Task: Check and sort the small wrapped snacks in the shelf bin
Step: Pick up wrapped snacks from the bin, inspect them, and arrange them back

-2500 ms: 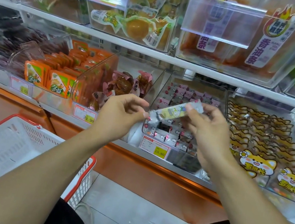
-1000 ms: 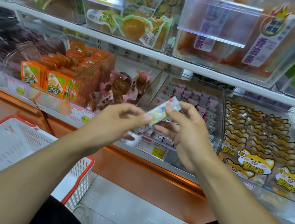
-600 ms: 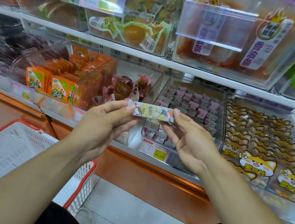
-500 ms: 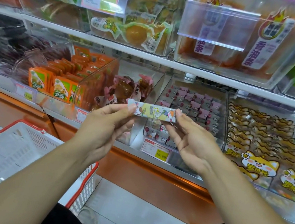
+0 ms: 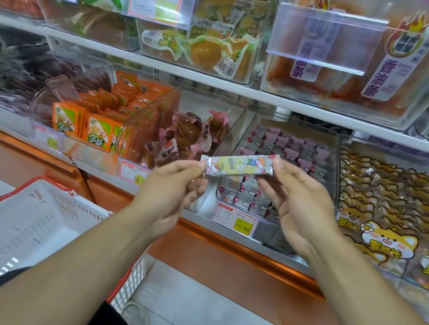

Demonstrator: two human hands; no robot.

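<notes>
Here, both hands pinch a slim glossy (foil-ended) snack bar (image 5: 240, 164).

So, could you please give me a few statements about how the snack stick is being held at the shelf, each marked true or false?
1. Both hands hold the wrapped snack stick by its ends. True: the left hand pinches the left end, the right hand the right end.
2. The stick lies in the white basket. False: it is held up in front of the shelf bins.
3. The price tag below the bin of pink-wrapped snacks reads 15.80. True.
4. The orange packets sit right of the cat-print packets. False: they sit far to the left.
</notes>
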